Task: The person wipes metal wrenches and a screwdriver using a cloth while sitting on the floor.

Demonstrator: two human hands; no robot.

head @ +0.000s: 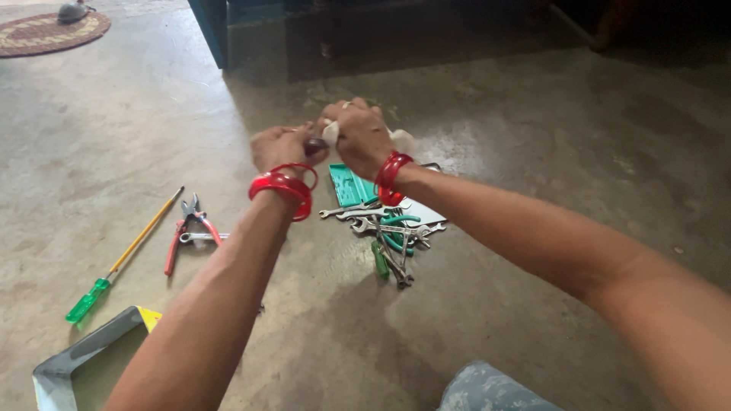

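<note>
My left hand (280, 146) is closed around a small dark tool part (315, 144), held out over the concrete floor. My right hand (359, 135) grips a white cloth (332, 132) pressed against that dark piece; more cloth shows past the hand. Both wrists carry red bangles. Below the hands lies a teal tool case (349, 185) and a heap of several steel wrenches (388, 228) with teal-handled pliers among them.
Red-handled pliers (186, 230) and a long screwdriver with a yellow shaft and green handle (122, 259) lie on the floor at left. A grey metal tray (76, 358) sits at the bottom left. A round mat (46, 32) lies far left; dark furniture stands behind.
</note>
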